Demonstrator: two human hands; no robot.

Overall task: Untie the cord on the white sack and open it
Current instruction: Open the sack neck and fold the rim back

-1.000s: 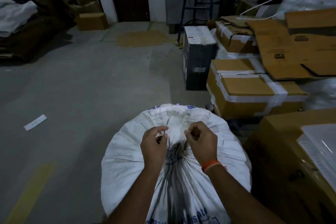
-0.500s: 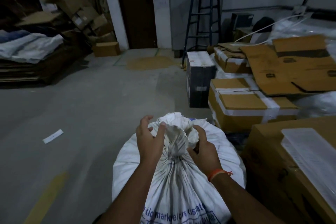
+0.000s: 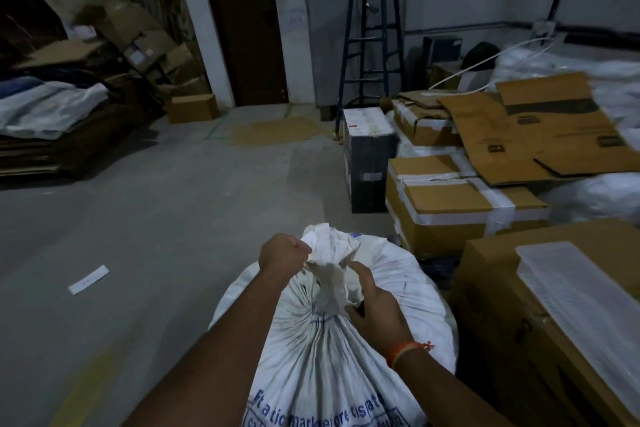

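Both hands (image 3: 284, 251) (image 3: 375, 305) grip white sack's (image 3: 346, 357) gathered neck on concrete floor (image 3: 156, 218).

One white sack (image 3: 346, 350) stands on the floor, its neck bunched, and two hands are on it: the left hand (image 3: 282, 255) and the right hand (image 3: 375, 305), the right wrist bearing one orange thread band (image 3: 403, 352). One blue step stool (image 3: 372, 45) stands by the wall, beside one dark door (image 3: 242, 21). One dark carton with a white top (image 3: 369, 156) sits on the floor. To its right lie two taped brown boxes (image 3: 446, 201), one flattened cardboard sheet (image 3: 533, 135) and one large brown box (image 3: 519, 322) with one clear plastic lid (image 3: 581, 295) on top. One paper strip (image 3: 89, 279) lies on the floor. The boxes heaped at far left are too jumbled to count.
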